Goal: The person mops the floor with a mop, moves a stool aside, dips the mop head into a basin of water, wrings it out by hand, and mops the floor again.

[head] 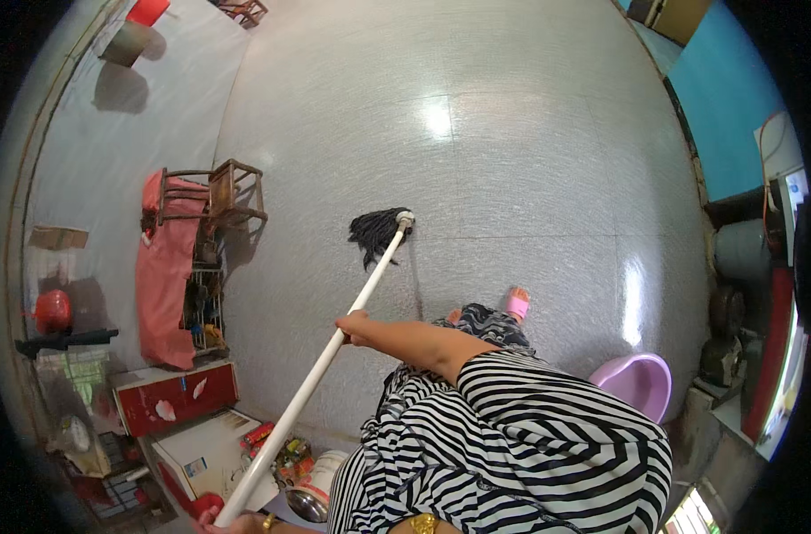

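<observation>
Both of my hands are on the long white handle (312, 374) of a mop, which runs slantwise from the lower left up to the floor. My right hand (354, 328) grips it around the middle, with that arm reaching across my body. Near the handle's upper end, at the bottom of the view, my left hand (226, 522) is closed around it. The dark string mop head (375, 230) lies on the grey floor (512, 167), its strands spread to the left of the white socket. A pink slipper (518, 306) shows on one foot, below and right of the mop head.
Left of me stand a wooden chair (235, 193), a rack under a red cloth (168, 287) and a red-fronted cabinet (178, 400). A white bucket (325, 470) and packets (293, 460) sit at lower left. A purple basin (656, 387) is close on my right.
</observation>
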